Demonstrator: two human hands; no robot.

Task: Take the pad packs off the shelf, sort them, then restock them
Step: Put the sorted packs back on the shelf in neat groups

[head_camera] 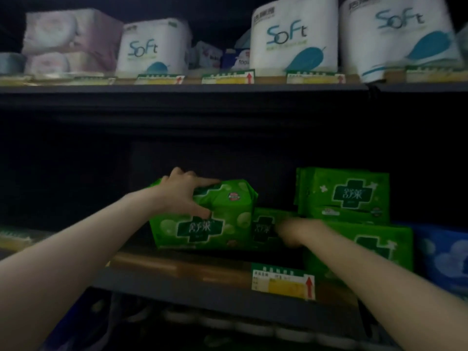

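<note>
On the middle shelf stand several green pad packs. My left hand grips the top left corner of the big green pack, fingers over its top and thumb on its front. My right hand is blurred and reaches to a darker green pack set further back beside the big one; whether it holds that pack is unclear. To the right, one green pack stands upright on top of another green pack.
A blue pack sits at the far right of the shelf. A price tag hangs on the shelf's front edge. Toilet paper packs and pink tissue packs fill the upper shelf. The shelf left of the green packs is dark.
</note>
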